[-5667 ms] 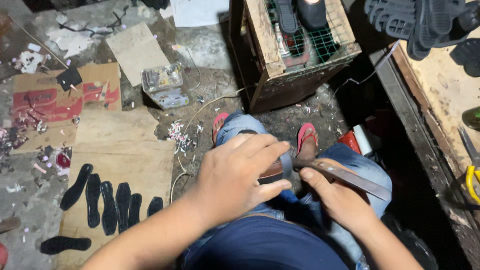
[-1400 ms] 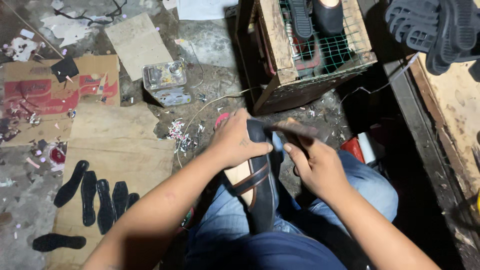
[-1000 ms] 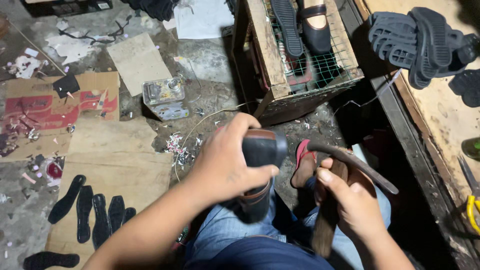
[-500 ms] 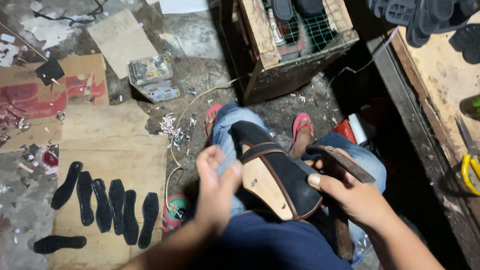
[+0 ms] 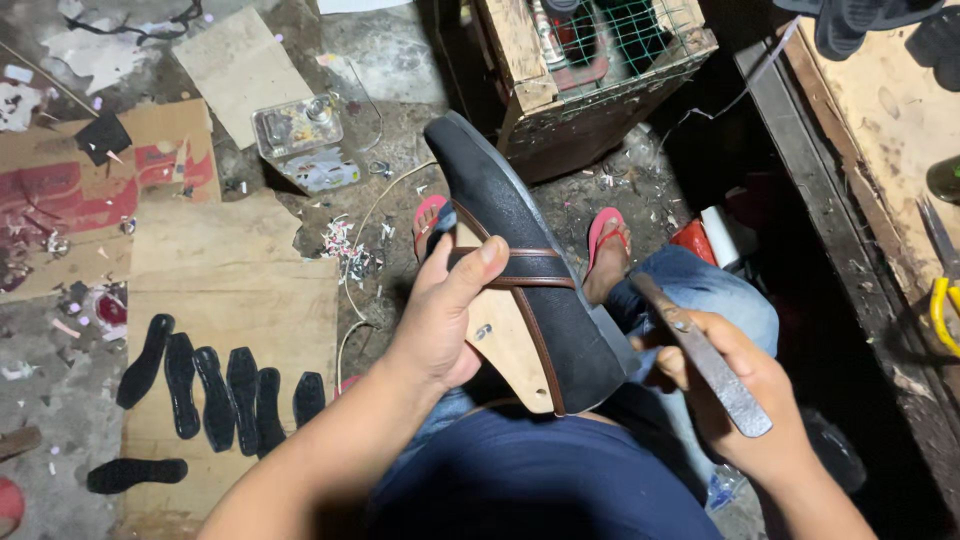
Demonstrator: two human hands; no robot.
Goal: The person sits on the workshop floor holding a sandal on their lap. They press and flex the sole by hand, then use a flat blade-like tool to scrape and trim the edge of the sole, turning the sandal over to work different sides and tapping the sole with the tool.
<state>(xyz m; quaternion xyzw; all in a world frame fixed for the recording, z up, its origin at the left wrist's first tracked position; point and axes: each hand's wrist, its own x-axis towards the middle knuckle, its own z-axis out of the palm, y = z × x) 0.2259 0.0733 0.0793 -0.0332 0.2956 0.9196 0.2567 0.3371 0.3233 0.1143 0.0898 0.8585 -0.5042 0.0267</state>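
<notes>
Black sole uppermost, the sandal point(image 5: 530, 290) sits on a pale wooden last over the person's lap, toe end raised toward the wooden crate point(image 5: 590, 90); brown straps point(image 5: 525, 268) cross its tan insole side; left hand point(image 5: 445, 320) grips it from the left, fingers point(image 5: 478, 262) clamped over the strap and edge, thumb side pressed to the insole; right hand point(image 5: 745, 400) sits just beside the sandal's heel end, fingers closed around a flat metal tool point(image 5: 705, 355) that slants from near the sole edge down past the wrist; tool tip near the sandal, touching or not I cannot tell; blue jeans point(image 5: 700, 300) and a dark blue shirt below; both feet in red flip-flops point(image 5: 608, 235) on the dirty floor.

Left of the knees, cardboard sheets point(image 5: 235, 300) lie flat on the floor; a row of black cut soles point(image 5: 210, 385) rests on one, another single sole point(image 5: 135, 473) lower down; a clear plastic box point(image 5: 300, 140) stands near the top, well apart from the hands; scraps litter the ground beside it point(image 5: 345, 245); along the right edge, a wooden surface point(image 5: 885, 110) carries yellow-handled pliers point(image 5: 940, 310) and dark sandals point(image 5: 860, 25).
</notes>
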